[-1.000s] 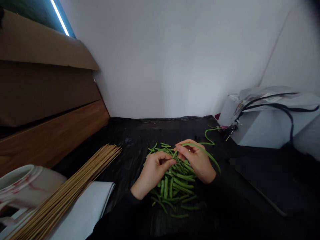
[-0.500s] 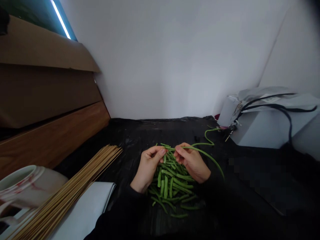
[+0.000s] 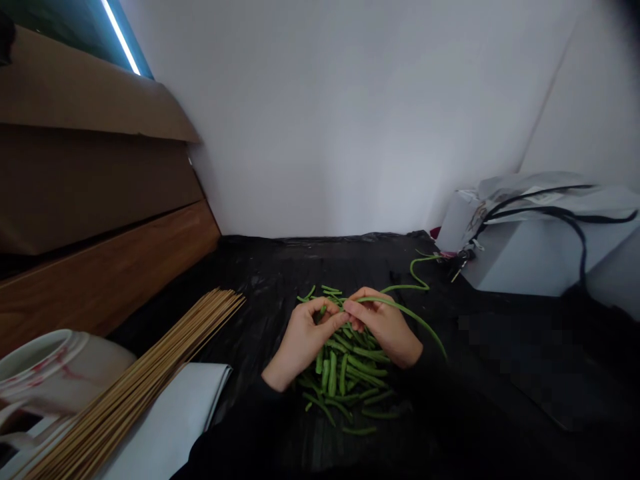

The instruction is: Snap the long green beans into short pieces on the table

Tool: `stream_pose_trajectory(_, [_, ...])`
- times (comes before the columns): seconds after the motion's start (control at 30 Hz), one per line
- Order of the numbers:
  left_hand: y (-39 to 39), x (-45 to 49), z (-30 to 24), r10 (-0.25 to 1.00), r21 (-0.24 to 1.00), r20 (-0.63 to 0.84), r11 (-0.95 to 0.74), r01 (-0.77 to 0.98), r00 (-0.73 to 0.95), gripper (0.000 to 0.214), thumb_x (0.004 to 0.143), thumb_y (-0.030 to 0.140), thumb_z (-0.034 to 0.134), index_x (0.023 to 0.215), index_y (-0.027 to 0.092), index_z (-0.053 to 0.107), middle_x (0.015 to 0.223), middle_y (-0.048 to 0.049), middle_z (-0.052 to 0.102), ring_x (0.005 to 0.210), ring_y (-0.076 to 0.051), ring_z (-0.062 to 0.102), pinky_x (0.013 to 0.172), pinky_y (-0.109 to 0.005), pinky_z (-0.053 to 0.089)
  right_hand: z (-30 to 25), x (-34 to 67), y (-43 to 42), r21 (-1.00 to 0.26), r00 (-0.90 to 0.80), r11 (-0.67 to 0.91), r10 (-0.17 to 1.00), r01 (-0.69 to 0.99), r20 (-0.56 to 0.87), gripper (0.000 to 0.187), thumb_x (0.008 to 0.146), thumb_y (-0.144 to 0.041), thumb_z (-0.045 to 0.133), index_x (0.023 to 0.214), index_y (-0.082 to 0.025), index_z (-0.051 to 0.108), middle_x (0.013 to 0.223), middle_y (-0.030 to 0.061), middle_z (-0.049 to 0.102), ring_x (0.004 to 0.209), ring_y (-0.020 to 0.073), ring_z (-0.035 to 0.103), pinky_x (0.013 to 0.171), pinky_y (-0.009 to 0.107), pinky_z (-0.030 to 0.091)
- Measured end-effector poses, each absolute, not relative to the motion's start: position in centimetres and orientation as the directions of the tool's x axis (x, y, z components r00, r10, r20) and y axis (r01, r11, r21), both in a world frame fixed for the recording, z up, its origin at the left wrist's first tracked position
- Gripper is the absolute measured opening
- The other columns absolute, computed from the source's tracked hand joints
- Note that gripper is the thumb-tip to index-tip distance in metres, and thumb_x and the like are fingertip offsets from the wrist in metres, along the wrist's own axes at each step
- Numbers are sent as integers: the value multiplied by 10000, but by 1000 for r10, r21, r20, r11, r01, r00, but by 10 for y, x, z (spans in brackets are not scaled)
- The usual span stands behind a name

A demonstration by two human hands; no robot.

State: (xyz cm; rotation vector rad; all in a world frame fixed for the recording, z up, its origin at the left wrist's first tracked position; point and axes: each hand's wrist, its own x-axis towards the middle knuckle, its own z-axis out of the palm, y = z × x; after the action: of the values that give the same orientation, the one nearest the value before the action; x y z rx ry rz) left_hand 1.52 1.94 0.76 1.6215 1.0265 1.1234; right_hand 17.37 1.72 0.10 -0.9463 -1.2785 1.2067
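Observation:
A long green bean (image 3: 417,319) runs out of my right hand (image 3: 384,327) and curves down to the right. That hand pinches it near its left end. My left hand (image 3: 309,337) meets the right at the fingertips, its thumb and fingers closed on the bean's end, which is mostly hidden by the fingers. Below both hands lies a heap of short bean pieces (image 3: 367,368). Another long bean (image 3: 411,287) trails from behind the right hand toward the back right.
Black plastic sheeting (image 3: 280,260) covers the table. At left lie a bundle of thin wooden sticks (image 3: 150,380), a folded white sheet (image 3: 173,420) and a white mug (image 3: 75,373). A white box (image 3: 525,257) with black straps and keys (image 3: 457,270) stands at right. Cardboard (image 3: 100,180) rises at far left.
My left hand has moved right, and its fingertips now meet those of my right hand. The right hand has shifted slightly left along the bean.

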Motion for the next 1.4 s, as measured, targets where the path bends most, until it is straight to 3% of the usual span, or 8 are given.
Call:
stream_pose_trajectory(0.2, [17, 9, 14, 939, 955, 200, -250, 158, 281, 328, 793, 409, 670, 623, 131, 642, 624, -5, 555, 598, -120, 469, 559, -233, 347, 6, 185, 21, -899, -49, 122, 986, -420, 157, 186, 711, -316, 759, 826, -204, 666, 686, -12, 656, 594, 112, 559, 565, 245, 423])
stream_pose_trajectory(0.27, [17, 7, 13, 932, 961, 206, -250, 117, 298, 414, 851, 465, 587, 614, 131, 650, 574, 5, 501, 557, -108, 427, 527, -230, 315, 7, 187, 22, -883, -44, 125, 986, -453, 162, 196, 703, -308, 768, 834, -199, 669, 698, -6, 663, 606, 112, 565, 574, 244, 426])
stream_pose_trajectory(0.43, [20, 5, 8, 962, 988, 149, -153, 0, 230, 497, 865, 567, 513, 708, 122, 669, 487, 56, 352, 457, -71, 269, 459, -219, 210, 5, 185, 22, -948, -51, 195, 976, -250, 214, 161, 748, -340, 727, 808, -202, 671, 656, 0, 663, 573, 136, 580, 553, 273, 447])
stream_pose_trajectory(0.63, [17, 9, 12, 940, 985, 131, -160, 70, 314, 288, 727, 407, 739, 704, 124, 695, 668, -21, 629, 615, -138, 531, 590, -241, 405, 8, 183, 20, -963, -72, 257, 962, -84, 263, 124, 758, -343, 702, 781, -225, 674, 601, -11, 642, 542, 156, 585, 534, 298, 470])
stream_pose_trajectory(0.9, [22, 9, 9, 914, 912, 299, -358, 199, 274, 190, 762, 329, 712, 718, 147, 747, 695, -32, 651, 683, -157, 571, 690, -260, 427, 5, 184, 21, -954, -34, 259, 963, -152, 267, 159, 760, -371, 703, 797, -227, 646, 653, -2, 670, 570, 159, 599, 543, 296, 469])
stream_pose_trajectory(1.0, [22, 10, 6, 935, 946, 273, -304, 112, 227, 219, 758, 354, 718, 716, 139, 737, 727, -40, 661, 701, -162, 576, 681, -259, 435, 1, 183, 22, -949, -38, 206, 975, -239, 221, 203, 747, -393, 717, 790, -216, 627, 669, -3, 673, 566, 147, 589, 540, 282, 453])
stream_pose_trajectory(1.2, [22, 12, 5, 982, 955, 115, -67, -288, 152, 272, 736, 384, 744, 740, 124, 663, 675, -3, 615, 592, -96, 520, 585, -208, 419, 0, 175, 18, -946, -103, 115, 983, -303, 152, 234, 731, -387, 729, 764, -190, 608, 652, -4, 659, 547, 121, 568, 527, 253, 419])
stream_pose_trajectory(1.4, [28, 7, 10, 994, 899, 106, -84, -431, 28, 324, 801, 443, 646, 715, 170, 495, 606, 49, 516, 489, -57, 417, 439, -161, 296, -2, 177, 19, -952, -119, 68, 987, -297, 107, 271, 712, -410, 737, 749, -179, 600, 614, -16, 637, 502, 105, 544, 491, 235, 396])
